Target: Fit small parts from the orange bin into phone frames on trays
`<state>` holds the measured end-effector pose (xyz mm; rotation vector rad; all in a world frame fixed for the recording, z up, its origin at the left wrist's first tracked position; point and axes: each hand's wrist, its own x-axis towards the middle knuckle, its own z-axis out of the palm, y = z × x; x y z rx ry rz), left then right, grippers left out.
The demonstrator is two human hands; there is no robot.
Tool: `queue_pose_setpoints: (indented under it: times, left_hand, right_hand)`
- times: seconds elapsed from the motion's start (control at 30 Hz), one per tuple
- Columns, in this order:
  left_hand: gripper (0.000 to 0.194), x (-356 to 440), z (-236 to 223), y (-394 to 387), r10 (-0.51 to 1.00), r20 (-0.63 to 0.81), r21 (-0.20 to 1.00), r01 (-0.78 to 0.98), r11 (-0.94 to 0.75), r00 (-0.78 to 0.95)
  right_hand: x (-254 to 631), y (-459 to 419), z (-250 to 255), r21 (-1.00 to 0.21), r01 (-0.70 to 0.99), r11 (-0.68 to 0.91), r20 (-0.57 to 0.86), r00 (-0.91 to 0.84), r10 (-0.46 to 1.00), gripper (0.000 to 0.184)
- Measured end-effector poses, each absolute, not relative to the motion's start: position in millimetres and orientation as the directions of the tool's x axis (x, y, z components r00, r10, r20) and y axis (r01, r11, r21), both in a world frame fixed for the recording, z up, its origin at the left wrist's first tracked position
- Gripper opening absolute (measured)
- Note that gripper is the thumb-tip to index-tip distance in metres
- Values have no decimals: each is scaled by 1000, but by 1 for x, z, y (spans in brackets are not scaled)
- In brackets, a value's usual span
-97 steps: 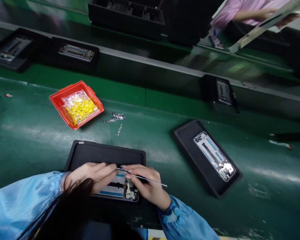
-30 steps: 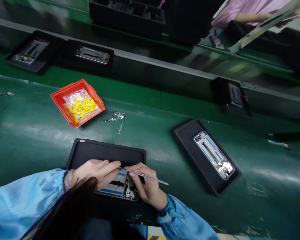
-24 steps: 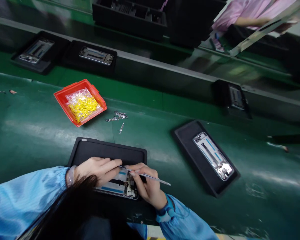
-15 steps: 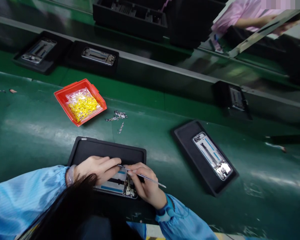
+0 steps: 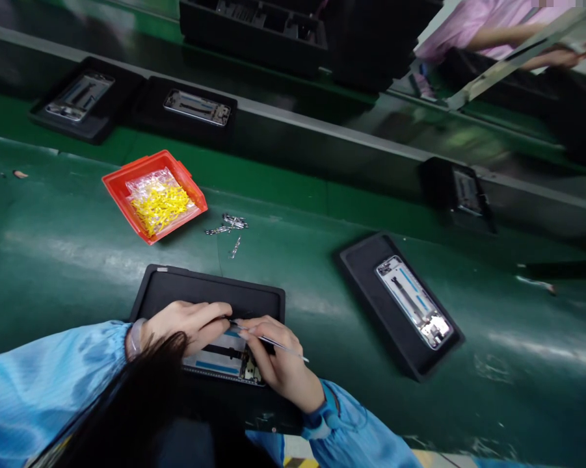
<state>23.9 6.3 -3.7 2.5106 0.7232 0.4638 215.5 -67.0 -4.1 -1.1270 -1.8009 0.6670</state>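
Note:
A phone frame (image 5: pixel 222 361) lies in a black tray (image 5: pixel 199 294) at the near edge of the green bench. My left hand (image 5: pixel 188 324) rests on the frame's left part, fingers curled and pressed down, fingertips meeting the tweezer tip. My right hand (image 5: pixel 278 364) pinches thin metal tweezers (image 5: pixel 273 342) over the frame's right end, their tip pointing left toward my left fingertips. Both arms wear blue sleeves. Dark hair hides the frame's near left corner.
An orange bin (image 5: pixel 119 195) of yellow parts sits at back left, small metal pieces (image 5: pixel 228 226) beside it. A second tray (image 5: pixel 365 286) with a phone frame (image 5: pixel 413 301) lies to the right. Several trays ride the far conveyor. A person in pink works at top right.
My hands stayed on the frame with small shifts; the tweezers tilted lower and my right hand slid slightly toward me. Trays on the far conveyor drifted rightward.

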Motion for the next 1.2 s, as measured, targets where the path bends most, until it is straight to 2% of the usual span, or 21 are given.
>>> queue_pose_setpoints:
  times: [0.1,0.17,0.37,0.47,0.53,0.67,0.73,0.83,0.97,1.1,1.2]
  left_hand:
    - [28,23,-5,5,585,196,572,393,-720,787]
    - [29,22,-5,4,578,225,557,383,-737,785]
    - [38,21,-3,7,435,290,363,323,-874,853]
    - [34,22,-3,11,456,295,402,324,-856,840]
    - [28,24,-5,13,471,267,456,321,-830,841]
    - [20,26,-11,11,553,104,547,417,-726,827]
    - [22,26,-11,8,537,97,509,422,-750,838]
    - [31,24,-7,2,442,202,357,355,-864,874]
    - [38,23,-3,-2,454,298,219,403,-889,839]
    - [38,24,-4,0,444,340,194,400,-896,829]
    - [40,25,-7,2,486,309,268,416,-869,817]
  right_hand:
    - [215,-68,-6,-794,413,446,405,-188,895,24]
    - [215,-68,-5,-804,406,435,392,-188,900,22]
    - [216,-67,-1,-844,408,349,319,-143,937,15]
    - [216,-72,-3,-848,425,315,318,-68,946,20]
    - [215,-76,-6,-880,367,300,343,55,938,22]
    - [213,-72,-8,-947,214,241,300,316,900,16]
    - [215,-66,-7,-962,174,210,264,397,879,14]
    - [221,-58,-8,-971,132,198,237,479,845,15]
    - [230,-51,-13,-973,111,202,230,531,816,17]
    - [233,-50,-15,-971,142,191,238,535,811,19]
    - [237,-54,-10,-943,293,158,289,486,824,15]
